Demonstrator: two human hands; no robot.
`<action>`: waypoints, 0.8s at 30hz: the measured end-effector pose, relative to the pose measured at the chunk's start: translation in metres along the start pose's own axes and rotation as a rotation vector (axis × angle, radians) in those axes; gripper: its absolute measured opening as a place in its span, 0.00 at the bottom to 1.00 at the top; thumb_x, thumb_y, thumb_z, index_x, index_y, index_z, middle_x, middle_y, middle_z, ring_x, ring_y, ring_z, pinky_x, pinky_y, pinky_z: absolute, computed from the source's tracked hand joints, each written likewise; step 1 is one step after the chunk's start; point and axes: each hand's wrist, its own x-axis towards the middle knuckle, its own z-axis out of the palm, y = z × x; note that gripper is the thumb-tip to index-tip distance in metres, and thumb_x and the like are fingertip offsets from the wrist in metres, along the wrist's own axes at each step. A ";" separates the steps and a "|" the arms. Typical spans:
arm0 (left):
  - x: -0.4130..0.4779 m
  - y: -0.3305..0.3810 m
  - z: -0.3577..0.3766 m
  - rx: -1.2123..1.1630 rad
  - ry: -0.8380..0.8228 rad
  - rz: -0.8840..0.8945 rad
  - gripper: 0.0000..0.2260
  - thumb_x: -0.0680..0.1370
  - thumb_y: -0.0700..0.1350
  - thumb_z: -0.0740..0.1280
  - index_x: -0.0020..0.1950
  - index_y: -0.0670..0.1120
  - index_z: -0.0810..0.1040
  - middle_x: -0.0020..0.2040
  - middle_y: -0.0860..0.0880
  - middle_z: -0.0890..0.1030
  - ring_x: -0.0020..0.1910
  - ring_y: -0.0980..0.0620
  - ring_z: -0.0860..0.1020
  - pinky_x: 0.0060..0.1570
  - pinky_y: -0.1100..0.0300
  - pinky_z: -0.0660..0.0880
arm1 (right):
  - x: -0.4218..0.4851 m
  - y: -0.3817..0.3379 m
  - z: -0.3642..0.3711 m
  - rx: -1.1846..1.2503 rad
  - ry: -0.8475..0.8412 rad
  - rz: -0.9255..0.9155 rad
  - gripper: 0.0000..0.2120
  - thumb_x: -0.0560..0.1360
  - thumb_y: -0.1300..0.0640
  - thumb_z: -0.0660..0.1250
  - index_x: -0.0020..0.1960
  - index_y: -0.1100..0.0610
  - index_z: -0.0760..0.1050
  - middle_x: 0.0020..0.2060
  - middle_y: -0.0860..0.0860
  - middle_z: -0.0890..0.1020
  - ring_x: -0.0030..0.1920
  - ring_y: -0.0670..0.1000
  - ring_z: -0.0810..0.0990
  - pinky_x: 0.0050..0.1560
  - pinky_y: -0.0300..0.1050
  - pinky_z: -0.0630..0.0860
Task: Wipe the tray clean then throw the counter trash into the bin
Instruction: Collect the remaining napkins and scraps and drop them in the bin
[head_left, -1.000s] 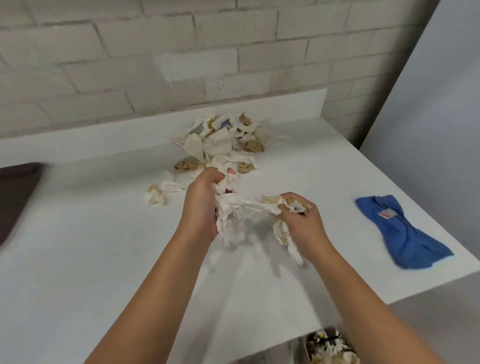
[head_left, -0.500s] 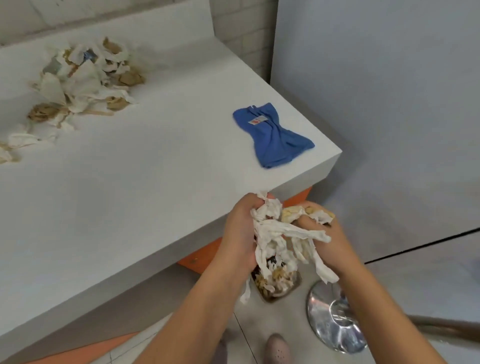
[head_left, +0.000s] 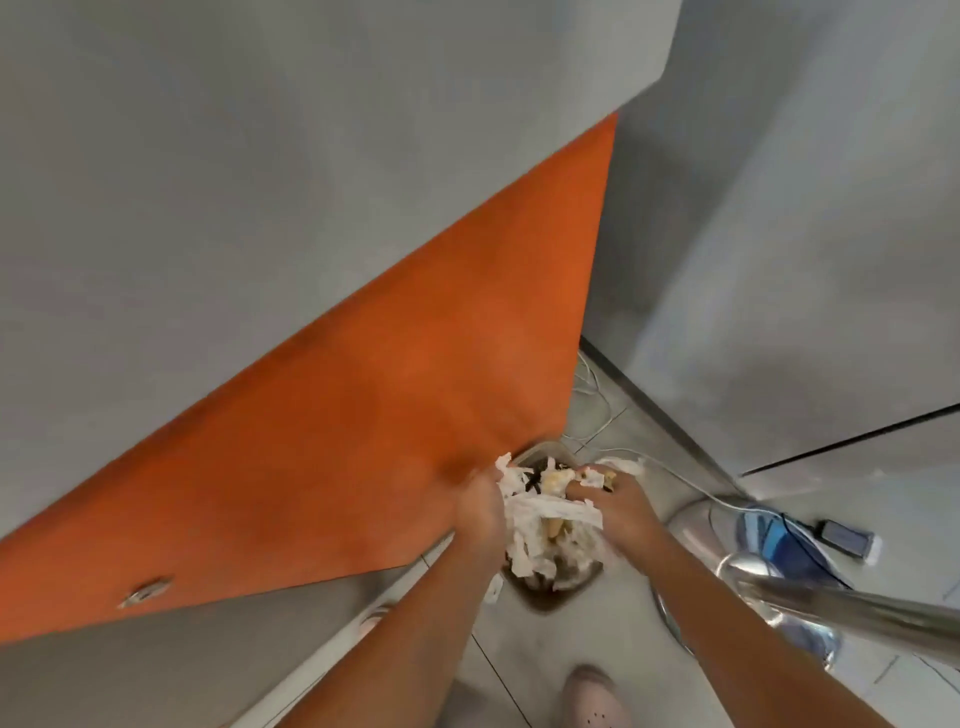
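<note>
The left hand (head_left: 480, 514) and the right hand (head_left: 623, 512) were both curled shut round one wad of paper trash (head_left: 545, 512). It was torn white strips with a few brownish scraps mixed in, pinched between the two palms so that nothing loose could drop. The left was blurred, so I could not make out each finger. The right plainly had its fingers folded over the top of the wad, with a strip stretched across between the two hands. Holding it from both sides seemed sensible, since the stuff was light, ragged and trailing at the bottom.

The wad hung directly over the bin (head_left: 543, 603) — a small dark container on the floor (head_left: 597, 639), already holding scraps. The lowest strips reached down to about its mouth. By my reading the throw was nearly done, and only the letting go was left.

The bin stood just beside the lower corner of the orange panel (head_left: 389, 415) under the grey surface (head_left: 260, 156), handy for trash carried off that surface. White cables (head_left: 597, 400) lay on the floor beyond it and a chrome pole (head_left: 857, 613) slanted in to the right. The person's shoe (head_left: 592, 696) was planted close behind the bin. The tray was nowhere in view.
</note>
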 end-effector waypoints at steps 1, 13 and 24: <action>0.022 -0.011 0.004 0.086 -0.007 0.045 0.04 0.77 0.43 0.61 0.45 0.45 0.74 0.49 0.44 0.74 0.47 0.47 0.72 0.51 0.53 0.74 | 0.020 0.021 0.004 -0.053 0.002 -0.013 0.09 0.70 0.67 0.71 0.40 0.53 0.79 0.35 0.49 0.82 0.40 0.50 0.80 0.34 0.30 0.74; 0.167 -0.124 0.002 1.552 -0.288 0.794 0.32 0.73 0.31 0.62 0.74 0.48 0.58 0.68 0.47 0.61 0.67 0.49 0.64 0.65 0.57 0.68 | 0.108 0.160 0.049 -1.186 -0.169 -0.260 0.36 0.80 0.45 0.52 0.76 0.58 0.36 0.76 0.59 0.44 0.76 0.60 0.45 0.75 0.57 0.47; 0.135 -0.076 0.016 1.793 -0.210 0.811 0.23 0.76 0.41 0.65 0.70 0.49 0.67 0.65 0.46 0.70 0.66 0.45 0.64 0.63 0.51 0.66 | 0.090 0.109 0.045 -1.247 -0.233 -0.159 0.38 0.79 0.50 0.59 0.76 0.63 0.40 0.76 0.60 0.50 0.76 0.59 0.50 0.75 0.52 0.52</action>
